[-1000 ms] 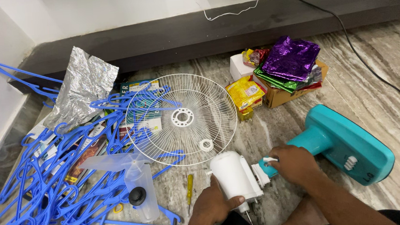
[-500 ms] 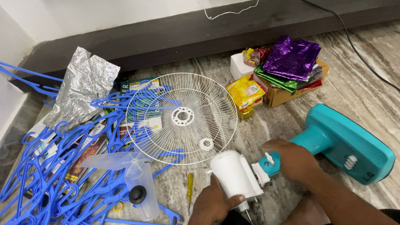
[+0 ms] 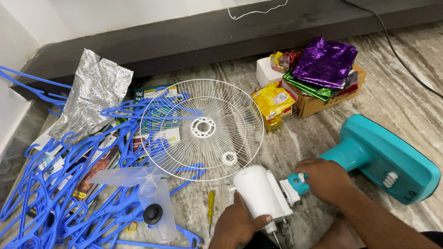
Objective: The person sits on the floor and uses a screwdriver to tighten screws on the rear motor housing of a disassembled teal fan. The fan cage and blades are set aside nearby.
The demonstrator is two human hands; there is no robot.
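Note:
My left hand (image 3: 239,224) grips the white fan motor housing (image 3: 258,191) from below, low in the middle of the head view. My right hand (image 3: 325,180) is closed around the teal neck where it meets the motor, on the teal fan base (image 3: 387,159) lying to the right. A white wire fan guard (image 3: 202,128) lies flat on the floor just above the motor. A clear fan blade (image 3: 144,186) with a black hub cap rests at its lower left. A yellow screwdriver (image 3: 211,204) lies left of my left hand.
A heap of blue plastic hangers (image 3: 54,206) covers the left floor over books, with crumpled foil (image 3: 92,90) behind. A cardboard box (image 3: 325,98) with purple, green and yellow packets stands at the back right. A black cable (image 3: 400,57) runs along the right floor.
My right hand has pushed the teal neck closer against the white motor housing; the gap between them has closed. My left hand still holds the motor.

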